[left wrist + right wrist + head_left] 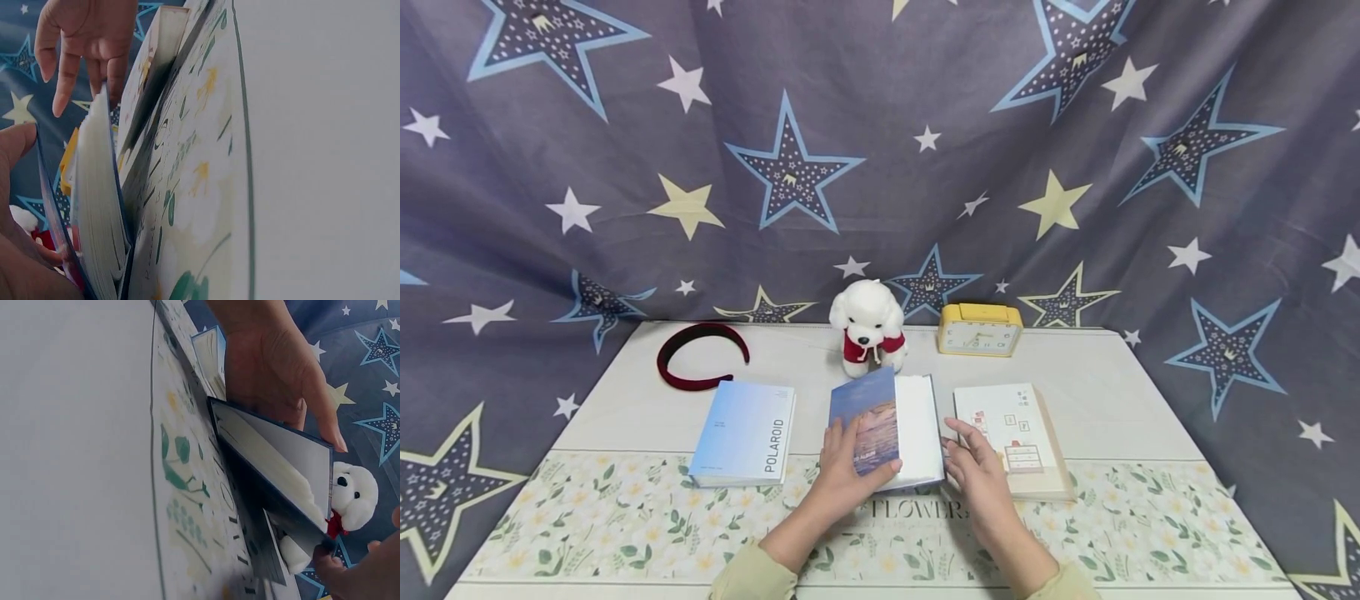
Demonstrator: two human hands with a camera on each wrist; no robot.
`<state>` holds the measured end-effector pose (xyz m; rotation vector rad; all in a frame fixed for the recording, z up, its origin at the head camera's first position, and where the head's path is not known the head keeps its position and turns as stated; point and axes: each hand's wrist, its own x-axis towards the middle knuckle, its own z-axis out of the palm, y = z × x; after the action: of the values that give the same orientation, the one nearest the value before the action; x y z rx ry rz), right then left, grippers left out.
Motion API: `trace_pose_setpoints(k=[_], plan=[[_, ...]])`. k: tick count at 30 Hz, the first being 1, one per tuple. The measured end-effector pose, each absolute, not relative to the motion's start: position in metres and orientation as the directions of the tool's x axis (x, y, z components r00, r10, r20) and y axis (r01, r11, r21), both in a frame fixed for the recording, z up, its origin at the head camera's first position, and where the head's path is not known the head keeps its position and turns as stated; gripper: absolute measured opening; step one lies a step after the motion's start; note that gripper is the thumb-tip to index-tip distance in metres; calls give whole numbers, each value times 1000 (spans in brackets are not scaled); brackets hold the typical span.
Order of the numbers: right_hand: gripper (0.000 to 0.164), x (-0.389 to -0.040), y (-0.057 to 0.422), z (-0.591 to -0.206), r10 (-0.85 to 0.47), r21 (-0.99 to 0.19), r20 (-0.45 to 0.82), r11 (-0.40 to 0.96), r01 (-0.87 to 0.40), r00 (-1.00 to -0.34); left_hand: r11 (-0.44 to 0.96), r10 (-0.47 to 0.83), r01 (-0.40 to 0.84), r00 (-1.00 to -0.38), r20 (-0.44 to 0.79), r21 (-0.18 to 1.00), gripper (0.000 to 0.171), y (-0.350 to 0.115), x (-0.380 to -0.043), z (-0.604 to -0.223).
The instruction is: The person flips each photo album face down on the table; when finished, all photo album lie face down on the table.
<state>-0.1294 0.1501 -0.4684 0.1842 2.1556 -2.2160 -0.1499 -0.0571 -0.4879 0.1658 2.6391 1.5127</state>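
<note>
A photo album (pixel 917 425) with a sea-and-cliff picture on its front cover (pixel 868 417) lies in the middle of the table, the cover partly raised off the white pages. My left hand (pixel 844 467) holds that cover, thumb at its free edge and fingers across its left side. In the left wrist view the cover (pixel 55 219) stands apart from the page block (pixel 100 194). My right hand (pixel 977 471) is at the album's right edge, fingers loosely bent. In the right wrist view its fingertips (pixel 326 559) meet a corner of the dark back cover (pixel 294 519); the contact is partly hidden.
A blue POLAROID album (pixel 741 433) lies to the left, and an album with a drawn room (pixel 1018 433) to the right. Behind stand a white toy dog (pixel 867 312) and a yellow alarm clock (pixel 981 331). A dark red headband (pixel 673 358) lies at the back left.
</note>
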Motion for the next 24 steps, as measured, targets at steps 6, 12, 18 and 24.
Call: trace_pose_setpoints(k=[6, 12, 18, 24], plan=[[58, -130, 144, -465, 44, -991, -101, -92, 97, -994, 495, 122, 67, -992, 7, 866, 97, -52, -148, -485], [63, -127, 137, -465, -19, -984, -91, -154, 93, -996, 520, 119, 106, -992, 51, 848, 95, -42, -145, -484], [55, -125, 130, -466, -41, -978, -33, -206, 40, -999, 568, 126, 124, -990, 63, 814, 105, -33, -145, -483], [50, -125, 126, -464, -73, -963, -31, -263, 50, -997, 563, 109, 86, -994, 29, 822, 112, -32, -146, -475]])
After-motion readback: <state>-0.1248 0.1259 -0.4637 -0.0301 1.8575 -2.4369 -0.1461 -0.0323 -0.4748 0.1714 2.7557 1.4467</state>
